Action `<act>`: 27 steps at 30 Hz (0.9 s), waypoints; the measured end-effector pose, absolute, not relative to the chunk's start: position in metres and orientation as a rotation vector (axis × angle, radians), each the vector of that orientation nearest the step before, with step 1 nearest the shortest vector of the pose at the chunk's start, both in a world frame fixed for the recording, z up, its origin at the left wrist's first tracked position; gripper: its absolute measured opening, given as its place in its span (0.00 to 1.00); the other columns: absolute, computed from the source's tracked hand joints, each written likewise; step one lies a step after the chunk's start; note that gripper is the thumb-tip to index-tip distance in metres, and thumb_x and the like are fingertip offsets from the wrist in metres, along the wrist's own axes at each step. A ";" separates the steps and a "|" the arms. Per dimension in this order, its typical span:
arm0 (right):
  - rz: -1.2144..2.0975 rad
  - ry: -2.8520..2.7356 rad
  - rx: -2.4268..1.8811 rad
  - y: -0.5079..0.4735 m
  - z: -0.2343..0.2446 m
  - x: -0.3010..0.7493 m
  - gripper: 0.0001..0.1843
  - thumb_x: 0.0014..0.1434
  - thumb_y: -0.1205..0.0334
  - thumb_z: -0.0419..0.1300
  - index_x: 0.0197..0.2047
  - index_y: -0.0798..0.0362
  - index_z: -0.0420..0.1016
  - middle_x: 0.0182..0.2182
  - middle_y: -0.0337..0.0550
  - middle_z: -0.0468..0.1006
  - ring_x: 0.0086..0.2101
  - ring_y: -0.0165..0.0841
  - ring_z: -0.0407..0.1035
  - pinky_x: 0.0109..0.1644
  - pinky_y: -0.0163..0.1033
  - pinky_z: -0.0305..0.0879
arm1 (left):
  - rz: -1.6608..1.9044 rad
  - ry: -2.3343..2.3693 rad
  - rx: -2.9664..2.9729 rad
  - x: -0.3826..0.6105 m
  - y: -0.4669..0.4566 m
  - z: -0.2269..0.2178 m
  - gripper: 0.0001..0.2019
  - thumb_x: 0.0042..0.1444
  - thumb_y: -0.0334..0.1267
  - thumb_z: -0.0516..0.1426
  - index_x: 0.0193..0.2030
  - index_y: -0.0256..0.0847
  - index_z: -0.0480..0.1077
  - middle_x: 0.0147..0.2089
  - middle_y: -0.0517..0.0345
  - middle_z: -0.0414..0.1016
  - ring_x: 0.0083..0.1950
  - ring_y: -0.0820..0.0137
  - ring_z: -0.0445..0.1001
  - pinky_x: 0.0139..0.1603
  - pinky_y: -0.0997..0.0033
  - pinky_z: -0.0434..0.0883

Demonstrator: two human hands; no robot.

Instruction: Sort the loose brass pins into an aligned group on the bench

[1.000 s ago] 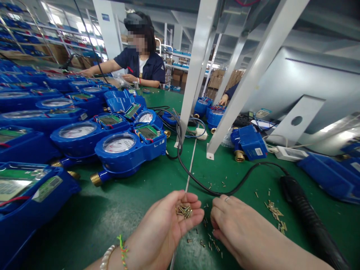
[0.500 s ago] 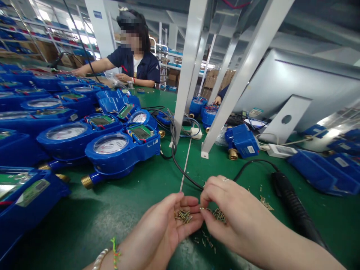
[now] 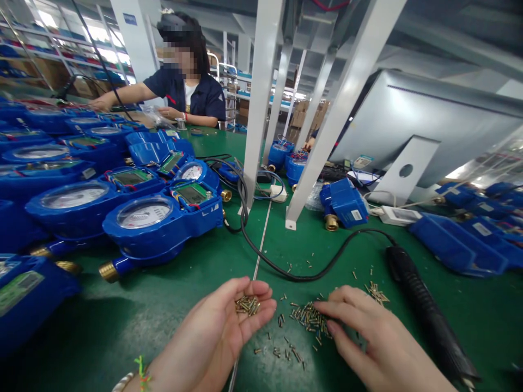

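Note:
My left hand (image 3: 223, 332) is cupped palm up near the front edge of the green table (image 3: 171, 305), holding a small heap of brass screws (image 3: 247, 304) on its fingers. My right hand (image 3: 370, 340) lies palm down on the mat beside it, fingertips touching a loose pile of brass screws (image 3: 309, 317). More screws lie scattered between and below the two hands.
Rows of blue water meters (image 3: 155, 218) fill the left side. A black electric screwdriver (image 3: 425, 313) with its cable lies at the right. White frame posts (image 3: 261, 103) rise mid-table beside a monitor back (image 3: 425, 125). A co-worker (image 3: 180, 92) sits at the far side.
My right hand has moved away from the left palm and down onto the mat, resting against the screw pile. The left hand stays cupped with its screws.

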State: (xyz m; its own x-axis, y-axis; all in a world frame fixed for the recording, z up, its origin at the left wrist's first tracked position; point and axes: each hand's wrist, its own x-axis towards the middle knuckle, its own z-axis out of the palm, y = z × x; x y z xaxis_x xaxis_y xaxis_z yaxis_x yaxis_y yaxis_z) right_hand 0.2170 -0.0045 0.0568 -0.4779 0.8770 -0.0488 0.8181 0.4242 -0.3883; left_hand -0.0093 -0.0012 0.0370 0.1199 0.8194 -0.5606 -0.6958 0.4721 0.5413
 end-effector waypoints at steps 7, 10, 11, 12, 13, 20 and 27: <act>0.306 -2.626 -1.371 -0.025 0.027 0.217 0.25 0.55 0.75 0.45 0.54 0.50 0.65 0.38 0.47 0.66 0.36 0.36 0.66 0.38 0.45 0.70 | 1.076 0.973 0.197 -0.010 -0.001 0.036 0.08 0.58 0.29 0.51 0.32 0.30 0.71 0.37 0.46 0.75 0.44 0.57 0.75 0.51 0.55 0.73; 0.364 -2.601 -1.338 -0.024 0.026 0.217 0.24 0.57 0.74 0.46 0.54 0.48 0.64 0.38 0.44 0.66 0.36 0.33 0.65 0.38 0.41 0.70 | 1.055 1.002 0.199 -0.009 0.000 0.036 0.08 0.58 0.29 0.52 0.34 0.29 0.71 0.38 0.44 0.74 0.46 0.56 0.74 0.51 0.56 0.73; 0.380 -2.546 -1.343 -0.023 0.027 0.217 0.21 0.59 0.73 0.46 0.53 0.48 0.64 0.38 0.44 0.66 0.36 0.32 0.65 0.37 0.40 0.69 | 1.050 1.008 0.199 -0.009 0.000 0.037 0.08 0.59 0.29 0.51 0.34 0.29 0.70 0.39 0.44 0.74 0.46 0.55 0.74 0.52 0.55 0.72; 0.391 -2.481 -1.358 -0.022 0.028 0.217 0.18 0.60 0.72 0.46 0.52 0.49 0.64 0.38 0.43 0.66 0.36 0.32 0.65 0.38 0.39 0.69 | 1.044 1.012 0.196 -0.009 0.000 0.037 0.08 0.59 0.30 0.51 0.34 0.29 0.70 0.39 0.44 0.74 0.47 0.55 0.73 0.52 0.55 0.72; 0.406 -2.426 -1.374 -0.021 0.030 0.216 0.16 0.61 0.71 0.46 0.50 0.49 0.65 0.38 0.43 0.66 0.36 0.32 0.65 0.38 0.39 0.69 | 1.040 1.008 0.195 -0.009 0.000 0.038 0.08 0.59 0.30 0.51 0.34 0.29 0.70 0.38 0.45 0.74 0.47 0.55 0.73 0.52 0.55 0.72; 0.499 -2.609 -1.403 -0.013 0.042 0.201 0.11 0.60 0.72 0.50 0.37 0.48 0.69 0.35 0.39 0.66 0.35 0.33 0.64 0.39 0.41 0.65 | 1.055 0.959 0.213 -0.009 -0.001 0.039 0.07 0.58 0.30 0.52 0.33 0.31 0.70 0.38 0.47 0.74 0.44 0.59 0.74 0.52 0.55 0.71; 0.341 -2.898 -1.324 0.006 0.053 0.181 0.06 0.57 0.72 0.54 0.32 0.52 0.68 0.33 0.40 0.67 0.33 0.36 0.60 0.35 0.43 0.60 | 1.051 0.961 0.225 -0.007 -0.002 0.037 0.08 0.59 0.31 0.51 0.33 0.31 0.70 0.38 0.48 0.73 0.43 0.60 0.75 0.52 0.56 0.72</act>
